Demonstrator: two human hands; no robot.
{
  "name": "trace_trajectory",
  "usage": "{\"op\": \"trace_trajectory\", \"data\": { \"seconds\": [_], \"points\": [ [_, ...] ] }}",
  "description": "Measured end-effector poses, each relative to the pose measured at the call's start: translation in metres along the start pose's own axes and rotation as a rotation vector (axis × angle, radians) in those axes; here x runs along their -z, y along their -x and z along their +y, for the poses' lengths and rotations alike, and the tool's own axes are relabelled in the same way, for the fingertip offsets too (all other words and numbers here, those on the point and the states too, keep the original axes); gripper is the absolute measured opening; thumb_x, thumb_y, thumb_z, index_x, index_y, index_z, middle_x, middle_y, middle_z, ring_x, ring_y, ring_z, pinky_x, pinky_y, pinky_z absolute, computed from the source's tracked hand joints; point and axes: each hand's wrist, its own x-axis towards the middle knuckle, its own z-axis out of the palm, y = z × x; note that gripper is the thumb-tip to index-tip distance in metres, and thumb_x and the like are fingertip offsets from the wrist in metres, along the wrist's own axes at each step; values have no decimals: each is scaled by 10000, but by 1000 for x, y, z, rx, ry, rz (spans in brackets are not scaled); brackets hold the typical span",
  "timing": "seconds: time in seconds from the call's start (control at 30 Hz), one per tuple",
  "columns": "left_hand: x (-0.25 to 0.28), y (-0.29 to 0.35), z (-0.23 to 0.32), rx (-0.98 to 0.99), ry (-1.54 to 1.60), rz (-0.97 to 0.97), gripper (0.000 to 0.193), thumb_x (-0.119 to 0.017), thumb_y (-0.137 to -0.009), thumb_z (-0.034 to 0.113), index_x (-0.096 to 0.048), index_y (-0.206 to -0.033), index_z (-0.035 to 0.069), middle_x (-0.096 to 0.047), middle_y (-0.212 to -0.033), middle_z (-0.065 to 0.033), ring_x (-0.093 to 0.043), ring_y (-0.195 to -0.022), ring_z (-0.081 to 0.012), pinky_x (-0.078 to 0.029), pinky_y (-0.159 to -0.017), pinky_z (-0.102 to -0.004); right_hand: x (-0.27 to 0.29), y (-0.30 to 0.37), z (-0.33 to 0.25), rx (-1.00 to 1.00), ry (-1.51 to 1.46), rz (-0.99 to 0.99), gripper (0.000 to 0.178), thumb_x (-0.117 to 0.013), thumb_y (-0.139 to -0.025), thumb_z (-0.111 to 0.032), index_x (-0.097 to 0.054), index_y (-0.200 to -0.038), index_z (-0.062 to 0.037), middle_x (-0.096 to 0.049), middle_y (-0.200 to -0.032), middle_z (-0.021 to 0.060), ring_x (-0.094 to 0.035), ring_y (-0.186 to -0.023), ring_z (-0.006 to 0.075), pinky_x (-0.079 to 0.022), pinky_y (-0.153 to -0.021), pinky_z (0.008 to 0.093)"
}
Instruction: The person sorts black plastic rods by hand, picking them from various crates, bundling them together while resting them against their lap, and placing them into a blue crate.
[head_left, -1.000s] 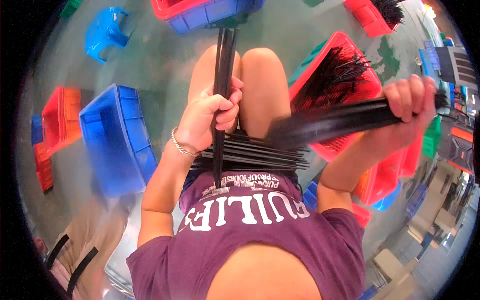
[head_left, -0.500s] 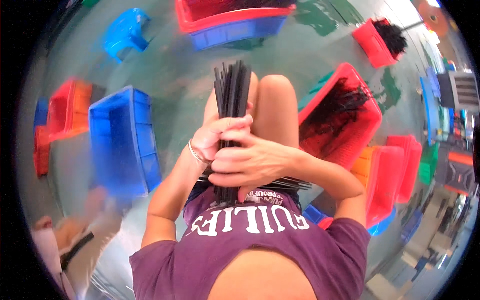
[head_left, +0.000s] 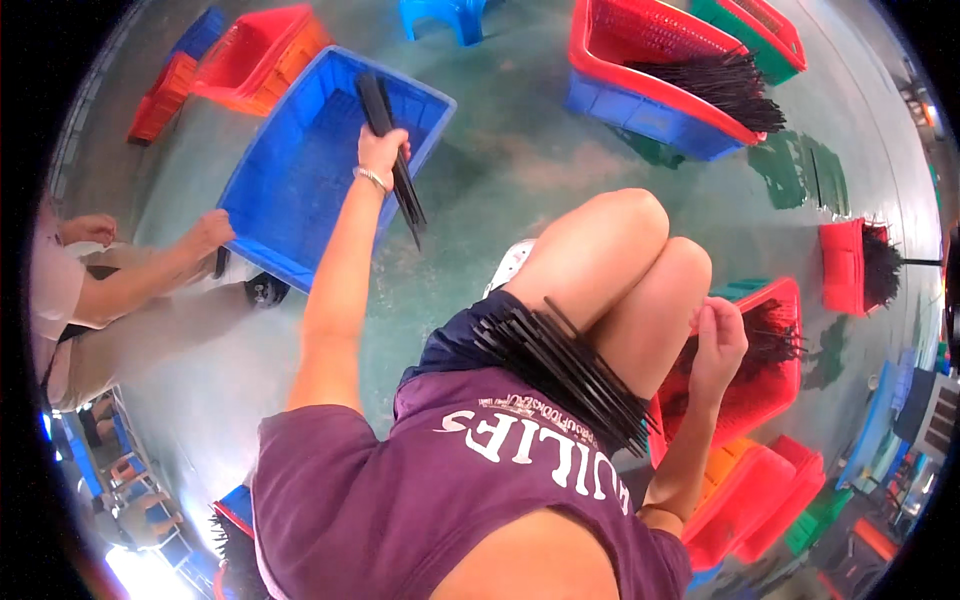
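Note:
My left hand (head_left: 382, 152) is closed around a bundle of thin black strips (head_left: 374, 100), held out at arm's length over the right side of a blue plastic crate (head_left: 290, 215). The bundle slants, its lower end reaching past the crate's near right edge. My right hand (head_left: 718, 345) is raised beside my right knee, in front of a red basket (head_left: 785, 375) with black strips inside. Its fingers are loosely bent and I see nothing in them. Across my lap lies another pile of black strips (head_left: 565, 375), touched by neither hand.
Another person's hand (head_left: 212, 230) is at the crate's left edge. Ahead, a red basket (head_left: 610, 30) with black strips sits on a blue crate. A blue stool (head_left: 445, 15), stacked red and orange bins (head_left: 260, 55) and a small red bin (head_left: 842, 265) of strips stand around.
My view has turned left. The bundle, earlier between both hands over my lap, is now in my left hand above the blue crate. My right hand has let go and moved right.

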Motion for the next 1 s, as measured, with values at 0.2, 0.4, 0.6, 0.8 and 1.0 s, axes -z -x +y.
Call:
{"op": "trace_trajectory", "data": {
  "seconds": [0.2,0.4,0.6,0.8,1.0],
  "points": [
    [-4,36,-42,97,147,-27,222,-632,-732,-9,-478,-885,36,-548,-648,-67,-558,-521,-169,-469,-454,-299,-5,-4,7,-31,38,-22,90,-525,-893,-23,-574,-960,12,-566,-791,22,-522,-717,84,-444,-675,220],
    [-11,44,-35,110,50,-35,215,-623,-738,-10,-505,-915,21,-568,-683,-73,-555,-530,-156,-474,-471,-290,-9,-4,17,-81,1,-34,99,-528,-893,-27,-579,-971,6,-564,-797,21,-519,-720,84,-441,-681,220],
    [18,10,-59,438,185,-171,180,-585,-779,28,-564,-929,-69,-599,-661,-98,-546,-504,-180,-476,-484,-293,-5,18,25,-157,-15,-43,99,-540,-882,-21,-581,-964,15,-567,-829,24,-530,-747,92,-439,-696,214],
    [60,-2,-84,208,-167,-149,209,-648,-721,-3,-507,-874,12,-562,-677,-75,-551,-508,-148,-479,-445,-284,2,27,24,-213,-21,14,99,-534,-902,-61,-581,-964,0,-565,-835,-3,-511,-766,67,-420,-707,209],
    [54,-39,-109,-82,-159,16,221,-624,-729,28,-472,-889,42,-560,-694,-53,-560,-520,-126,-475,-450,-252,-9,24,27,-276,-83,65,96,-552,-886,-37,-593,-967,-3,-576,-841,-9,-517,-753,62,-425,-686,200]
  ]
}}
